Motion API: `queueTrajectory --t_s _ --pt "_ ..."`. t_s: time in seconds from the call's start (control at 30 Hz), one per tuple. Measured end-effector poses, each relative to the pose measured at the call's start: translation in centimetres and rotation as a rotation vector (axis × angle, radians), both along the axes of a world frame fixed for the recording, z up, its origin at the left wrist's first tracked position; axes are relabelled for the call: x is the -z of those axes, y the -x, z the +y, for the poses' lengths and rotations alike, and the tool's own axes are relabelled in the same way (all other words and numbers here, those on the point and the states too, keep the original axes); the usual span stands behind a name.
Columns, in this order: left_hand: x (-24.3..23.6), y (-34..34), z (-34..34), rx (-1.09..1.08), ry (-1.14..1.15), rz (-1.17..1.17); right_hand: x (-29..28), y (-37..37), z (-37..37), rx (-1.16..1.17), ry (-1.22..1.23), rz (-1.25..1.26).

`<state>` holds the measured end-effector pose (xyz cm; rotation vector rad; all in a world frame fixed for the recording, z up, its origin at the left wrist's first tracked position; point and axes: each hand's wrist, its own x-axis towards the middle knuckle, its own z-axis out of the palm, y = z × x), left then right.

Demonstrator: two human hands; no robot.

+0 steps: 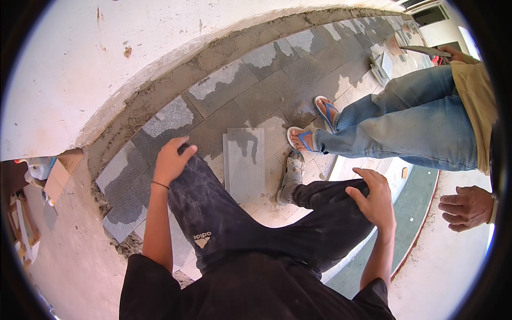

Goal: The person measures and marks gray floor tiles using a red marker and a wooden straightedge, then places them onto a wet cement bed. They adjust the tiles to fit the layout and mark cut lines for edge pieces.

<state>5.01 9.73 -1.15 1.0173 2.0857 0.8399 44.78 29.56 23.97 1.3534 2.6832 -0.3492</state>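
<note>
My left hand (173, 160) rests on my left knee, thumb apart from the fingers, holding nothing. My right hand (376, 200) lies over my other knee with its fingers loosely spread, also without anything in it. Both knees are covered by dusty black trousers (213, 213). On the floor between my legs lies a small stack of grey rectangular tiles (246, 176), its top one marked by a dark wet patch. My shoe (292, 173) stands just right of that stack.
A co-worker in blue jeans (394, 122) and flip-flops stands at right, one hand holding a flat tile (425, 50), the other hand (466, 208) hanging lower. Partly wet grey paving (266, 96) follows the white wall (133, 32). More loose tiles (381, 66) lean farther off.
</note>
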Motion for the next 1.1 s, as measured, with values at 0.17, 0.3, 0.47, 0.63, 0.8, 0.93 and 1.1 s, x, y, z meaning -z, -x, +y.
queueTrajectory --t_s 0.17,0.3,0.47,0.63,0.8,0.93,1.1 --pt "6.0 1.6 1.3 -0.322 -0.07 -0.93 5.0 6.3 8.0 -0.212 0.607 0.257" --pt "16.5 -8.6 -7.3 -0.405 0.285 -0.921 21.6 12.4 11.4 -0.43 0.832 0.06" --pt "16.7 -21.5 -8.9 -0.771 0.249 -1.383 40.0 16.4 10.7 -0.472 0.506 0.179" --pt "15.7 -24.6 -10.5 -1.007 -0.006 -1.554 43.3 19.4 7.7 -0.495 0.416 0.144" --pt "15.2 -23.5 -8.7 -1.046 0.131 -1.624 43.0 19.3 7.8 -0.455 0.461 0.153" --pt "16.1 -23.7 -8.4 -1.116 0.142 -1.716 43.2 18.4 6.4 -0.449 0.47 0.159" --pt "16.5 -24.4 -8.0 -1.102 0.123 -1.655 43.7 17.8 5.8 -0.407 0.373 0.182"
